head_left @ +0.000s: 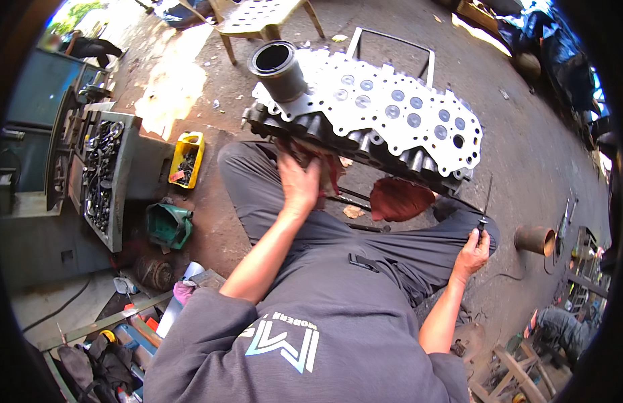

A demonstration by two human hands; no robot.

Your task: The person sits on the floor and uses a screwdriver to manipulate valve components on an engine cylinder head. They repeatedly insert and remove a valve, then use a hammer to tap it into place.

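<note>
In front of me a cylinder head (385,104) lies with its bright flat face and round valves upward. A dark metal cylinder liner (282,74) stands on its left end. My left hand (300,185) is closed around a reddish-brown rag (333,176) against the near side of the head; the fingertips are partly hidden below its edge. At the right, over my knee, my right hand (473,254) grips the black handle of a screwdriver (487,201), its thin shaft pointing up, apart from the head. A dark red cloth (400,199) hangs below the head's near edge.
A metal frame (429,64) shows behind the head. To the left are a yellow container (187,161) of small parts, a green container (169,225) and a tray of metal parts (103,171). A rusty pipe piece (534,240) lies right; a plastic chair (264,17) stands beyond.
</note>
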